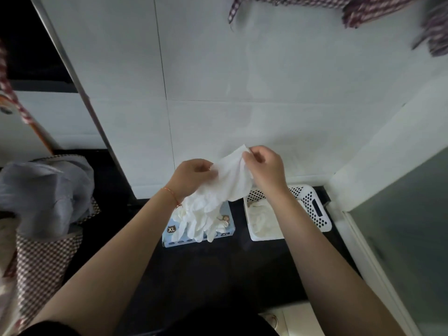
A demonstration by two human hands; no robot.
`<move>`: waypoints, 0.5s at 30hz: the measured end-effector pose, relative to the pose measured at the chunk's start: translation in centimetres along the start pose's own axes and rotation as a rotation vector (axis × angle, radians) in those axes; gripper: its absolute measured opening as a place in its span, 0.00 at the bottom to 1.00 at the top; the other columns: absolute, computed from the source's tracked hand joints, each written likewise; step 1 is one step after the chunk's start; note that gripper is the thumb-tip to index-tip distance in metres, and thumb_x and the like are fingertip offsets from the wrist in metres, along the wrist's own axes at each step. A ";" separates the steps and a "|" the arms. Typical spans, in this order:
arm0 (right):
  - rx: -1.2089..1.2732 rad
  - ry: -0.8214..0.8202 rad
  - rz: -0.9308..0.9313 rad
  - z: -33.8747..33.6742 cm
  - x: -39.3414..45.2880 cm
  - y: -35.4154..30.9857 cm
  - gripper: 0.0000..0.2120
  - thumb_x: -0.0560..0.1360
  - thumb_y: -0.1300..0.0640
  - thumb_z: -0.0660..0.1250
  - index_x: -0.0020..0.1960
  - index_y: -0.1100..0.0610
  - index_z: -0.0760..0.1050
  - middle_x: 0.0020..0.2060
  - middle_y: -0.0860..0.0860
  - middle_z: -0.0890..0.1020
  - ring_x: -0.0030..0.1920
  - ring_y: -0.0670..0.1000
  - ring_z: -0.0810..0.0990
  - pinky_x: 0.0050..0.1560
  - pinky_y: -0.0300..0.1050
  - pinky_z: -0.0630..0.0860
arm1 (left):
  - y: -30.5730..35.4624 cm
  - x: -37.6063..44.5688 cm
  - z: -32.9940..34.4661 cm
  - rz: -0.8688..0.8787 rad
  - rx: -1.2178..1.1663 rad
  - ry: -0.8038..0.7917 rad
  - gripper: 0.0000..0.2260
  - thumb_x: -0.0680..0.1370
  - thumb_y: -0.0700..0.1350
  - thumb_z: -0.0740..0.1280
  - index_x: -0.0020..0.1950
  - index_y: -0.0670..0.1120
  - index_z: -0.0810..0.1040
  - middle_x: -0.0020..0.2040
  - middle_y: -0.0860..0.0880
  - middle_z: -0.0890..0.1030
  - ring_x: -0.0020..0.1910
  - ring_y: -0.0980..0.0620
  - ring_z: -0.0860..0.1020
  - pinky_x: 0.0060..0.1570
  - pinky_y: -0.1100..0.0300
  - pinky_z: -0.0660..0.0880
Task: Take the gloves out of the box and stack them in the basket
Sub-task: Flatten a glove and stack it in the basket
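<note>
You are holding both hands raised in front of the white tiled wall (266,81), forearms reaching in from the lower corners and converging above the dark worktop (218,270). Your left hand (191,177) is pinching the left edge of a white glove (232,180) with curled fingers; a thin orange bracelet (173,196) is sitting on that wrist. Your right hand (265,166) is pinching the glove's upper right edge between thumb and fingertips. The glove is hanging stretched between the two hands, its fingers trailing down over the blue box (169,235) marked XL, where more white gloves are spilling from the opening.

The white perforated basket (312,207) is standing just beside the box on its right, already holding some gloves; your right forearm is crossing over its near left part. The basket's far side is lying near the wall, and its right side is lying close to a white ledge (344,221) and a frosted panel (407,226). To the left of the box, a strip of bare worktop is separating it from a checked bag (46,260) holding grey cloth (46,187). Open dark worktop is lying in front of box and basket, between your forearms.
</note>
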State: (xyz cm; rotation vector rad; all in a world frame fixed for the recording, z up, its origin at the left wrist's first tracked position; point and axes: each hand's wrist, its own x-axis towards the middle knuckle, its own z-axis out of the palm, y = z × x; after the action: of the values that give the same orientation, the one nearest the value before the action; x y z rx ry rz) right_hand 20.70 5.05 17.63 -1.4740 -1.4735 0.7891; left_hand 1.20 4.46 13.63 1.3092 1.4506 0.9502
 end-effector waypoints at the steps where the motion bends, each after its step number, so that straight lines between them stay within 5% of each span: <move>1: -0.012 0.002 -0.009 -0.4 0.1 -0.1 0.08 0.76 0.58 0.67 0.39 0.54 0.77 0.30 0.45 0.76 0.31 0.42 0.72 0.33 0.34 0.67 | -0.2 0.0 0.3 -0.006 0.017 -0.055 0.03 0.75 0.41 0.73 0.47 0.43 0.83 0.41 0.48 0.81 0.38 0.54 0.78 0.42 0.59 0.76; 3: -0.047 0.010 -0.032 -0.9 0.3 -0.2 0.08 0.77 0.57 0.66 0.39 0.53 0.76 0.30 0.45 0.75 0.31 0.43 0.72 0.33 0.34 0.68 | -0.5 0.0 1.2 0.004 0.060 -0.141 0.03 0.75 0.39 0.73 0.48 0.42 0.83 0.42 0.48 0.82 0.40 0.53 0.78 0.47 0.58 0.77; 8: -0.096 0.058 -0.035 -3.3 0.3 0.8 0.07 0.79 0.56 0.65 0.43 0.55 0.77 0.33 0.46 0.76 0.33 0.44 0.72 0.34 0.30 0.66 | -0.7 0.6 4.0 -0.010 0.166 -0.245 0.05 0.76 0.44 0.72 0.44 0.42 0.83 0.37 0.52 0.79 0.35 0.58 0.74 0.39 0.69 0.70; 12: -0.115 0.076 0.044 -5.5 0.8 2.1 0.06 0.79 0.54 0.65 0.46 0.54 0.79 0.33 0.46 0.78 0.33 0.44 0.74 0.36 0.36 0.69 | -1.0 1.1 5.0 -0.068 -0.040 -0.249 0.15 0.74 0.48 0.70 0.39 0.36 0.76 0.33 0.48 0.72 0.31 0.54 0.69 0.33 0.64 0.66; 15: -0.063 0.061 0.179 -7.1 0.9 4.3 0.05 0.78 0.54 0.66 0.53 0.51 0.78 0.38 0.46 0.80 0.35 0.45 0.76 0.33 0.38 0.73 | -1.6 1.8 6.0 -0.098 -0.061 -0.236 0.11 0.75 0.47 0.67 0.39 0.40 0.75 0.33 0.49 0.69 0.30 0.54 0.66 0.30 0.62 0.63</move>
State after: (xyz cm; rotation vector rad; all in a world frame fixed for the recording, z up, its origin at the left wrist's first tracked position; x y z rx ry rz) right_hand 29.00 5.31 16.81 -1.6802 -1.3447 0.8028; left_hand 6.53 5.77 10.29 1.2483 1.2815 0.7427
